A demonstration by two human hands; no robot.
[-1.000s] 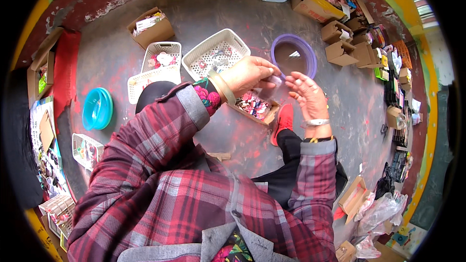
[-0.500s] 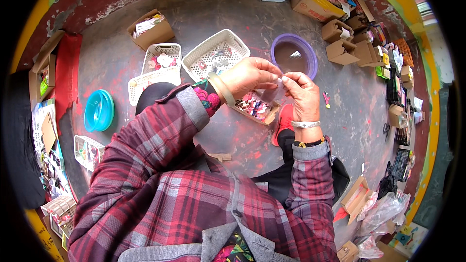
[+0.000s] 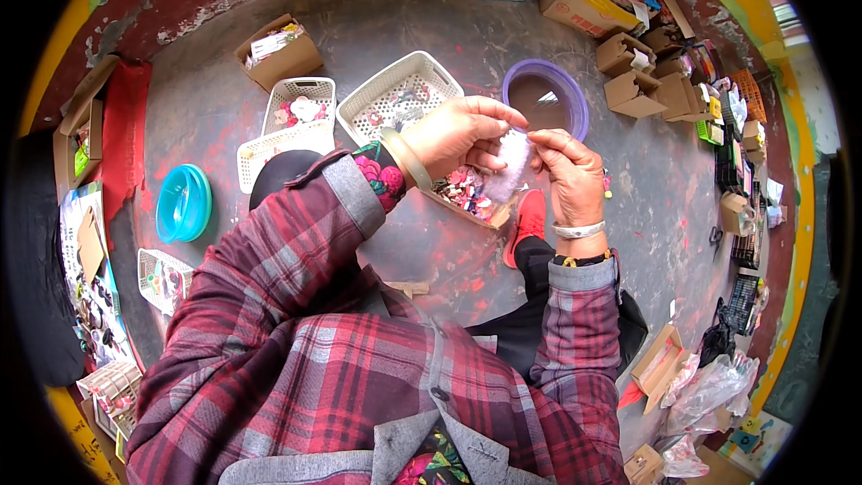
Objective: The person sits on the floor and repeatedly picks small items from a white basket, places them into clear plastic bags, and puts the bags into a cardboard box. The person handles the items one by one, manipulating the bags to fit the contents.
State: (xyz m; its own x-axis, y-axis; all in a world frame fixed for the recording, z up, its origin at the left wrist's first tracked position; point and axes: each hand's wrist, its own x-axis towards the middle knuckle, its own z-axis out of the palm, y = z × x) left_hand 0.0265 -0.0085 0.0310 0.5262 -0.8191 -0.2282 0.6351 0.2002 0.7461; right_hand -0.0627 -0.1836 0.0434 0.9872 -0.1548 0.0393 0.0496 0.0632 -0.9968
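A small fluffy piece in pale lilac (image 3: 510, 166) hangs between my hands, over a cardboard box of small colourful pieces (image 3: 467, 190). The thumb and fingers of my left hand (image 3: 458, 133) are closed on its upper left edge. My right hand (image 3: 572, 171) is pinched at the top right of the piece, thumb against forefinger. Whatever sits right at those fingertips is too small to make out. Just beyond my hands stands a white perforated basket (image 3: 355, 108) with small items inside.
A purple basin of dark water (image 3: 584, 108) stands beyond my right hand. Two smaller white baskets (image 3: 278, 145), an open carton (image 3: 301, 58) and teal basins (image 3: 184, 204) sit to the left. Cartons (image 3: 633, 94) line the right wall; plastic bags (image 3: 714, 400) lie at lower right.
The fluffy piece has turned and shows more of its pale side. My right hand has shifted slightly right and down, its fingers more curled. My left hand has moved up a little.
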